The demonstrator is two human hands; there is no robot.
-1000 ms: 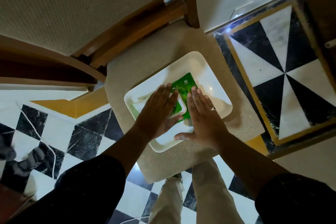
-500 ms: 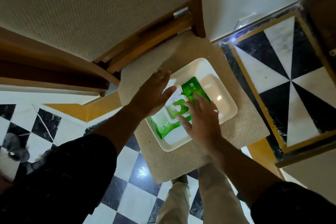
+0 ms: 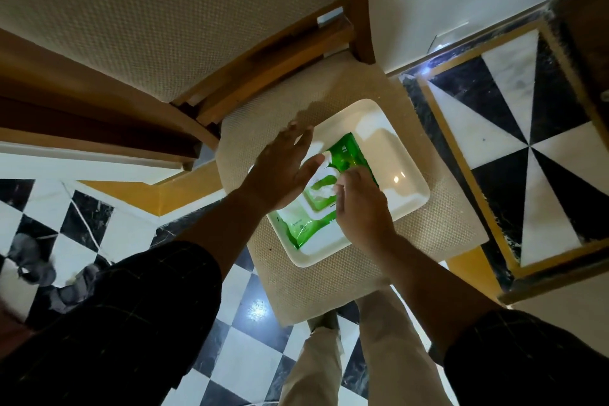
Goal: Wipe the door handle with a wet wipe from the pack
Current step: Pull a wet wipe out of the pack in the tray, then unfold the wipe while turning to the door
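Note:
A green wet wipe pack lies in a white square tray on a beige chair seat. Its white flap is lifted, and a white wet wipe shows in the opening. My left hand is flat with fingers spread over the pack's left side, its thumb by the flap. My right hand lies on the pack's right side, with curled fingertips pinching the wipe at the opening. No door handle is in view.
The chair's padded back and wooden frame rise behind the tray. Black and white floor tiles surround the chair. Dark wood stands at the right edge. A dark bundle lies on the floor at left. My legs are below the seat.
Both hands were pressed flat on the pack. The flap then opened, my left hand lifted toward the left, and my right fingertips came to the wipe in the opening.

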